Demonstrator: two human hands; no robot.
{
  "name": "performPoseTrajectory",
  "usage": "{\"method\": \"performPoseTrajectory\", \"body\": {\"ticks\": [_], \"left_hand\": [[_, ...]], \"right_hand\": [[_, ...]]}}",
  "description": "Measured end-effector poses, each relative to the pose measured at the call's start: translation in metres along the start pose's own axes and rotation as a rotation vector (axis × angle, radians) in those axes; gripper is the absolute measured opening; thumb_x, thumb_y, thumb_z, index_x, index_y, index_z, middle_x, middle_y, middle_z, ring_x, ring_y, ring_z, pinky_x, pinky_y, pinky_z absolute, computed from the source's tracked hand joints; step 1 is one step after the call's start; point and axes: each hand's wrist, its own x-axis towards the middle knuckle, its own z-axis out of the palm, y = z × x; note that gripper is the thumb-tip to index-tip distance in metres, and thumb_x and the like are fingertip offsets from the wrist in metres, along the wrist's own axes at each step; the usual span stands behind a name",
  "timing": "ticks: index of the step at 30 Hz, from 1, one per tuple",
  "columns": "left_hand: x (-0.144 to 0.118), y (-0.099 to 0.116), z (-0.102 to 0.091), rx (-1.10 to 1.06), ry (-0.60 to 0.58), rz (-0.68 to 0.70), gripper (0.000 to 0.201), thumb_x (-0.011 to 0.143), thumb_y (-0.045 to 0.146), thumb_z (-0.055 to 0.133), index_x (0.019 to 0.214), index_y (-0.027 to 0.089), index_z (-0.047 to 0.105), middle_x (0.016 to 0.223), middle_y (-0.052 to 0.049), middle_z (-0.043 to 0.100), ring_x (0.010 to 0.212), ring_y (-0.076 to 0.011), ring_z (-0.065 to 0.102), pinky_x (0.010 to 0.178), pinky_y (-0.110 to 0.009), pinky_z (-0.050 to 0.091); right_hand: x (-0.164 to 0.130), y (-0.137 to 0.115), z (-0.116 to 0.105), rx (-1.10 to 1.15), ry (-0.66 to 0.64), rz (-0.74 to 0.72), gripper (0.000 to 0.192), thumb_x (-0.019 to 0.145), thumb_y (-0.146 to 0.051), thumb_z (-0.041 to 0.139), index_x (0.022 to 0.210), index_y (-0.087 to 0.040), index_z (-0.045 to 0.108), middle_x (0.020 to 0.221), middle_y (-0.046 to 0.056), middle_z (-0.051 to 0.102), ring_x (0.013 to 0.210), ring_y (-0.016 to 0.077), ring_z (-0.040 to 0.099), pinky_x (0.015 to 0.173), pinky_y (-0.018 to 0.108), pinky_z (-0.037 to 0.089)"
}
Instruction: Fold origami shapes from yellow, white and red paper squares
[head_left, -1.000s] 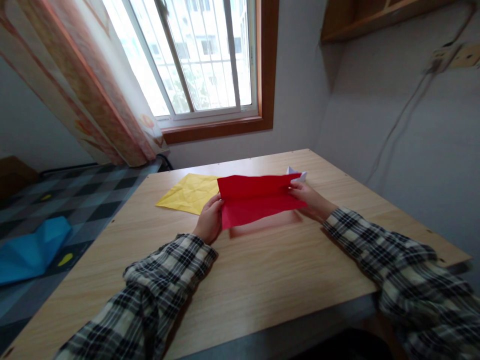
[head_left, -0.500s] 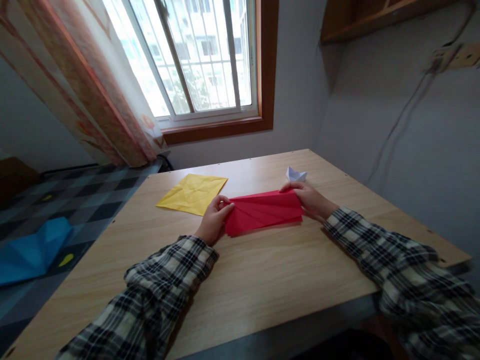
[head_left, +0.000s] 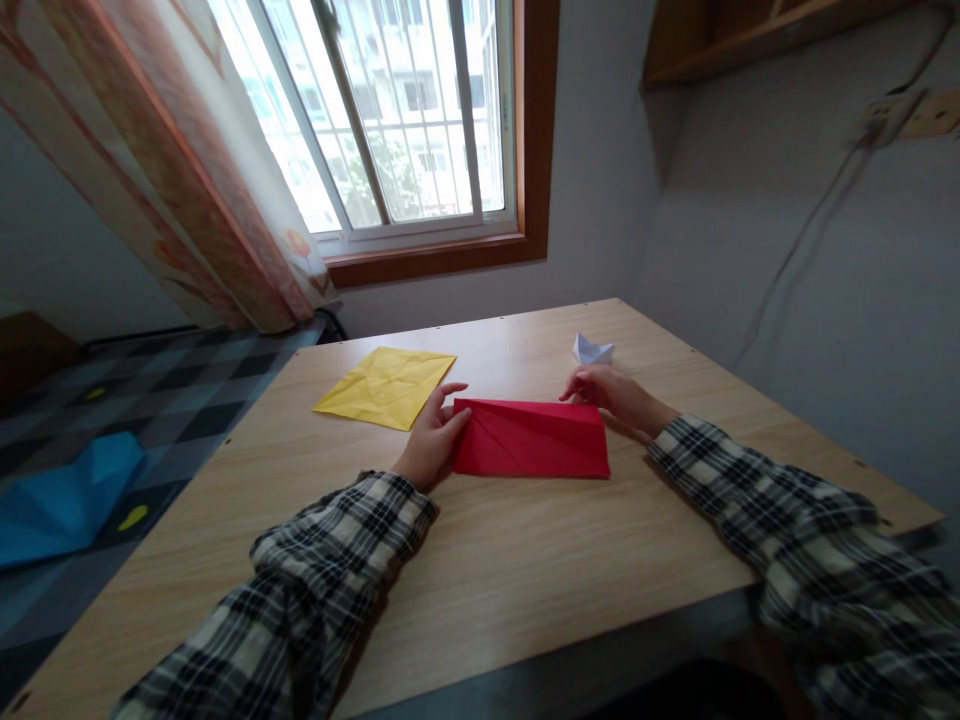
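Flat on the wooden table (head_left: 525, 590) lies one folded red paper rectangle (head_left: 532, 440); my left hand (head_left: 435, 440) and right hand (head_left: 611, 393) press its ends, fingers spread. One creased yellow paper square (head_left: 384, 385) sits at ten o'clock, one small white folded paper (head_left: 592, 349) at one o'clock.

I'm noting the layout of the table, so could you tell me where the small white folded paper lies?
In the head view, the white folded paper lies on the far right part of the wooden table, just beyond the right hand and the red paper.
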Motion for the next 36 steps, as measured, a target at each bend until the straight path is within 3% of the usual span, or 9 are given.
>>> {"method": "performPoseTrajectory", "body": {"ticks": [4,10,14,20,31,36], "left_hand": [[-0.003,0.003,0.002,0.043,-0.064,-0.009,0.053,0.079,0.038,0.076,0.123,0.024,0.051,0.078,0.002,0.068,0.067,-0.014,0.065,0.064,-0.024,0.052],[-0.009,0.011,0.009,0.096,-0.161,-0.041,0.051,0.079,0.035,0.075,0.122,0.022,0.053,0.073,0.003,0.063,0.066,-0.0141,0.061,0.062,-0.023,0.048],[-0.011,0.013,0.011,0.146,-0.171,-0.032,0.047,0.08,0.034,0.074,0.121,0.023,0.055,0.068,0.005,0.057,0.061,-0.0119,0.054,0.057,-0.021,0.042],[-0.011,0.012,0.011,0.171,-0.175,-0.023,0.048,0.08,0.034,0.073,0.123,0.023,0.055,0.069,0.005,0.056,0.062,-0.0125,0.053,0.057,-0.021,0.041],[-0.01,0.016,0.012,0.128,-0.129,-0.07,0.051,0.076,0.032,0.077,0.123,0.022,0.058,0.077,0.002,0.063,0.064,-0.0126,0.058,0.057,-0.021,0.044],[-0.006,0.016,0.011,0.127,-0.089,-0.106,0.041,0.077,0.034,0.078,0.115,0.019,0.067,0.082,-0.003,0.068,0.069,-0.015,0.061,0.059,-0.023,0.047]], "right_hand": [[-0.004,-0.007,0.005,-0.123,-0.078,0.068,0.023,0.087,-0.039,0.066,0.09,-0.016,0.067,0.084,0.008,0.07,0.064,0.0123,0.056,0.055,0.024,0.044],[-0.012,-0.02,0.013,-0.399,-0.344,0.09,0.043,0.092,-0.054,0.059,0.106,-0.015,0.072,0.093,0.008,0.072,0.079,0.0162,0.063,0.065,0.026,0.047],[-0.016,-0.024,0.024,-0.576,-0.439,0.048,0.041,0.09,-0.054,0.061,0.103,-0.017,0.075,0.095,0.006,0.074,0.08,0.0173,0.063,0.068,0.028,0.046],[-0.021,-0.027,0.037,-0.666,-0.451,0.0,0.038,0.09,-0.052,0.061,0.092,-0.017,0.077,0.091,0.006,0.076,0.08,0.019,0.064,0.069,0.028,0.045],[-0.022,-0.023,0.04,-0.643,-0.401,-0.006,0.034,0.089,-0.046,0.062,0.087,-0.015,0.074,0.083,0.006,0.073,0.073,0.0164,0.06,0.064,0.027,0.043],[-0.021,-0.021,0.041,-0.639,-0.406,-0.022,0.032,0.089,-0.045,0.062,0.084,-0.016,0.073,0.08,0.005,0.071,0.071,0.0157,0.059,0.063,0.026,0.042]]}}
